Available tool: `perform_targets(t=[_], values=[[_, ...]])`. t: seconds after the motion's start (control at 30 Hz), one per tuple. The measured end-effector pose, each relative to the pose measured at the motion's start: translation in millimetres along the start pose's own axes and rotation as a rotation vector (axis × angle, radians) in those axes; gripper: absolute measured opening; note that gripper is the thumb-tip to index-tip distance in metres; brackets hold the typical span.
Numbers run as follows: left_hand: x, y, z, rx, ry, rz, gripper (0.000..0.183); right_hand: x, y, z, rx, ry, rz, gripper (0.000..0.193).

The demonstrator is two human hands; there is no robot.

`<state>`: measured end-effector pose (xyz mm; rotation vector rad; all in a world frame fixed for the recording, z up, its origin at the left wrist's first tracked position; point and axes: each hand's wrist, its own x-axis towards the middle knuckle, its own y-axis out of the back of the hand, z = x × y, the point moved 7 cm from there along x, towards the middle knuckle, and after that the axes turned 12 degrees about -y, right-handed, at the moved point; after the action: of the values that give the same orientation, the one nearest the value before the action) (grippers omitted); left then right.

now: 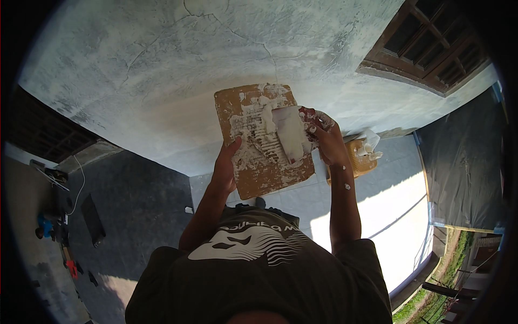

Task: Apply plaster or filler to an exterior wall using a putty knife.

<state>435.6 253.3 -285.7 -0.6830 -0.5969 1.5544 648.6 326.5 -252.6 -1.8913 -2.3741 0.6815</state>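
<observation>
My left hand grips the left edge of a brown rectangular board, its thumb lying on the top face. White putty is smeared across that face, with ridged streaks in the middle. In my right hand is a flat rectangular scraper, its blade coated with putty. The scraper lies over the right half of the board, and I cannot tell how much of it touches. Specks of putty cling to my right fingers and forearm.
Ahead rises a grey-white wall with cracks, and a brown wooden window at the upper right. A yellow-orange plastic container with a white plastic bag stands beyond my right forearm. Dark sheeting hangs right; a cable lies left.
</observation>
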Motion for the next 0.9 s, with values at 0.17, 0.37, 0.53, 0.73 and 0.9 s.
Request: perform_targets(t=[0.17, 0.37, 0.53, 0.73, 0.9], values=[[0, -8, 10, 0.061, -0.025, -0.059, 0.049, -3, -4, 7, 0.083, -0.066, -0.039, 0.029], [2, -10, 14, 0.066, 0.012, -0.079, 0.049, -13, -6, 7, 0.239, -0.079, -0.062, 0.035], [6, -1, 9, 0.015, 0.027, -0.117, 0.049, -23, -4, 3, 0.405, -0.03, -0.096, 0.041], [7, -4, 9, -0.044, 0.066, -0.128, 0.046, -37, -5, -4, 0.472, -0.005, -0.147, 0.064], [-2, -22, 18, -0.082, 0.07, -0.152, 0.043, -47, 3, -10, 0.55, -0.069, -0.188, 0.048]])
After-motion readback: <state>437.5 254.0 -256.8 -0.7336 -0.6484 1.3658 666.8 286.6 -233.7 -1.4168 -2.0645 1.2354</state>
